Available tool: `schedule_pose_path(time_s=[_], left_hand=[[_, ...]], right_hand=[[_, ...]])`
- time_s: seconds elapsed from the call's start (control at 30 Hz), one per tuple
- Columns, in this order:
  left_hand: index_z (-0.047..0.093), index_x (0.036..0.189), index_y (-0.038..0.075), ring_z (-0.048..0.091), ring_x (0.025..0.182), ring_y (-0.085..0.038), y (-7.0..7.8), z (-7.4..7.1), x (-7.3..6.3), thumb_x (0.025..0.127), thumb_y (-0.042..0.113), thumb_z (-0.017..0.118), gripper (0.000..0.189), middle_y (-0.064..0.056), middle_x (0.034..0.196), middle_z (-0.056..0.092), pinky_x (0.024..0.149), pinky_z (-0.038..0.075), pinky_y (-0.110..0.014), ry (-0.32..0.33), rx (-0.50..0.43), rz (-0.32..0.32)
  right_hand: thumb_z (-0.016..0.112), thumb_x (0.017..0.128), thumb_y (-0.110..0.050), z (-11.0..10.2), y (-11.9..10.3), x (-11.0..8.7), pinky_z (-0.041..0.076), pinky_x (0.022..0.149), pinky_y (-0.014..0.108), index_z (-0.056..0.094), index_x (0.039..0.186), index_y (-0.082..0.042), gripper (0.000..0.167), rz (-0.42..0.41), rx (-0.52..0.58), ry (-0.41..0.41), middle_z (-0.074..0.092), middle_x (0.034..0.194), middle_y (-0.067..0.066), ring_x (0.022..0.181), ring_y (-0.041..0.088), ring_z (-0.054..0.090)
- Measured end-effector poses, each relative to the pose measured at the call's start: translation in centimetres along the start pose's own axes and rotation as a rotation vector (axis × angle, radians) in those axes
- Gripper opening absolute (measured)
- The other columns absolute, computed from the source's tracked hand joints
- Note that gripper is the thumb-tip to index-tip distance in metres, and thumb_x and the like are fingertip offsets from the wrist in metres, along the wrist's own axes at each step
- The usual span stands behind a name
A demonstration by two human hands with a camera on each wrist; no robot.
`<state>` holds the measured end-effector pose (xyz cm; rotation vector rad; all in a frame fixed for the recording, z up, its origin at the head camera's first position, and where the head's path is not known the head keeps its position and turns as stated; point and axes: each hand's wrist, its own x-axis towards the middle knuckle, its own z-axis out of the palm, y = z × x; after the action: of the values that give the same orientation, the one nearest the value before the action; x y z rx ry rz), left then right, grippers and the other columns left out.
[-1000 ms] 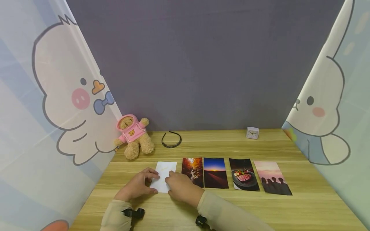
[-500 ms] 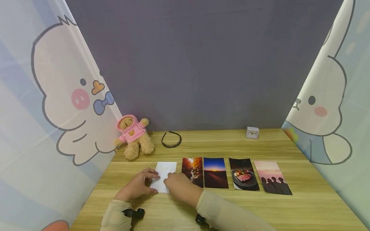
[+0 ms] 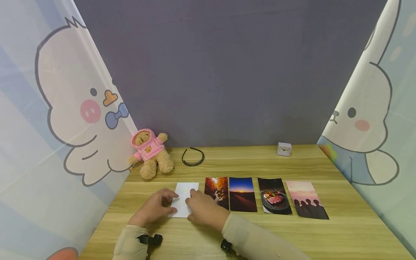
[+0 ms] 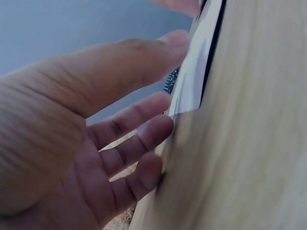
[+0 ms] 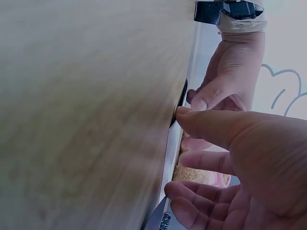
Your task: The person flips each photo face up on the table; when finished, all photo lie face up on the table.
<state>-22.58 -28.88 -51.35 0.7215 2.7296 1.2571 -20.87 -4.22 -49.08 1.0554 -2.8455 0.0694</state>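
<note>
A white rectangular card (image 3: 182, 202), probably a photo lying face down, is on the wooden table between my hands. My left hand (image 3: 156, 207) is at its left side, thumb and fingers apart; the left wrist view shows a loose hand (image 4: 91, 124) beside the card (image 4: 194, 72). My right hand (image 3: 205, 210) pinches the right side of the card with bent fingers. In the right wrist view the right thumb (image 5: 206, 125) is at the card's near edge, where a dark strip shows underneath. The index fingertip's contact is partly hidden.
To the right lie an autumn photo (image 3: 217, 191), a sunset photo (image 3: 242, 196), a food photo (image 3: 274, 198) and a silhouette photo (image 3: 307, 200). Behind are a teddy bear (image 3: 150, 153), a headband (image 3: 193, 163) and a small clock (image 3: 284, 149). Printed curtains flank the table (image 3: 351, 231).
My left fingertips have spread slightly and drawn back from the card. My right hand shifted a little left, then back right. The card has moved very slightly toward me.
</note>
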Motion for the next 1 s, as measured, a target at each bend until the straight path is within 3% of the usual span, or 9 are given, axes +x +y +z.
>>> schedule_pose_path(time_s=[0.17, 0.37, 0.6, 1.0], left_hand=[[0.073, 0.119, 0.007, 0.067, 0.104, -0.024, -0.03, -0.12, 0.02, 0.089, 0.01, 0.085, 0.033, -0.007, 0.114, 0.069, 0.09, 0.058, -0.038, 0.065, 0.0, -0.082], [0.073, 0.118, 0.006, 0.07, 0.095, -0.017, -0.02, -0.13, 0.04, 0.091, 0.011, 0.084, 0.029, -0.004, 0.106, 0.073, 0.084, 0.058, -0.029, 0.062, -0.013, -0.122], [0.073, 0.119, 0.004, 0.07, 0.098, -0.021, 0.2, -0.15, 0.13, 0.091, 0.009, 0.083, 0.03, -0.004, 0.106, 0.073, 0.085, 0.058, -0.028, 0.043, -0.054, -0.126], [0.069, 0.125, -0.003, 0.071, 0.101, -0.025, 0.25, -0.41, -0.03, 0.092, 0.006, 0.082, 0.037, -0.015, 0.116, 0.072, 0.085, 0.059, -0.028, -0.006, -0.14, -0.058]], right_hand=[[0.089, 0.079, -0.049, -0.02, -0.02, -0.14, 0.057, 0.066, 0.033, 0.075, 0.117, -0.014, 0.053, 0.054, 0.057, -0.008, 0.061, 0.1, 0.003, 0.09, 0.016, 0.06], [0.092, 0.077, -0.046, -0.2, -0.1, -0.22, 0.056, 0.076, 0.03, 0.074, 0.118, -0.012, 0.056, 0.04, 0.099, -0.021, 0.064, 0.095, 0.002, 0.088, 0.016, 0.06], [0.095, 0.072, -0.053, -0.35, -0.07, -0.14, 0.053, 0.077, 0.027, 0.072, 0.12, -0.013, 0.067, 0.016, 0.108, -0.031, 0.063, 0.093, 0.0, 0.086, 0.014, 0.058], [0.095, 0.069, -0.056, -0.13, 0.2, 0.14, 0.049, 0.065, 0.028, 0.073, 0.113, -0.018, 0.062, -0.004, 0.061, -0.014, 0.06, 0.089, -0.003, 0.081, 0.013, 0.055]])
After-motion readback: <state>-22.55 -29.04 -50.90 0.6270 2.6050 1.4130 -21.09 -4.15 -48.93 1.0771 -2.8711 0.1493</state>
